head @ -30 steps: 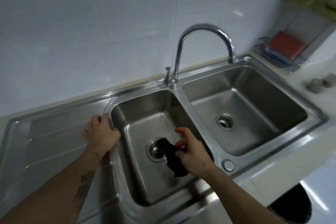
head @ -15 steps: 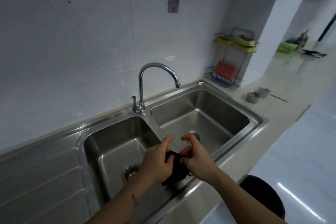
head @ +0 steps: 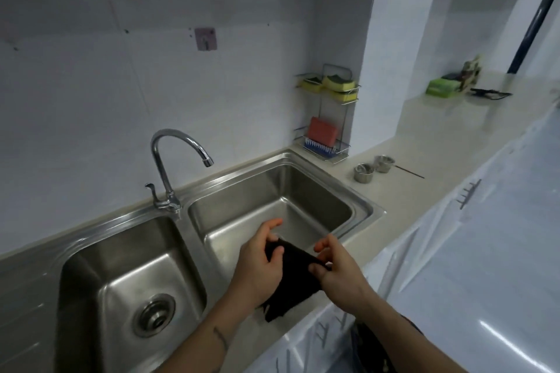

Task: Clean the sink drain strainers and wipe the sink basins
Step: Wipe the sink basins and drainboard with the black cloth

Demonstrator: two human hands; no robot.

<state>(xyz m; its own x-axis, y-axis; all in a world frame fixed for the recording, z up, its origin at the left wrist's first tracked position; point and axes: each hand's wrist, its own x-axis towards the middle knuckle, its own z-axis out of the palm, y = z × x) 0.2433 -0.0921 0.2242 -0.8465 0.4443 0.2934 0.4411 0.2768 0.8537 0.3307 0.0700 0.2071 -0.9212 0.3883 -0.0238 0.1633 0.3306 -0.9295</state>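
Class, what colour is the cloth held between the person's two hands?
Black, plain with no pattern: the cloth shows best in the head view.

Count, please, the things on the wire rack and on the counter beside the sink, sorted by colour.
Yellow sponges on the wire rack: 3
Red brush with blue bristles: 1
Small metal cups on the counter: 2
Green item, far end: 1
Dark blurred things at the far end: cannot tell
Total counted: 7

Glossy steel sink [head: 368, 215], matt cloth [head: 295, 278]
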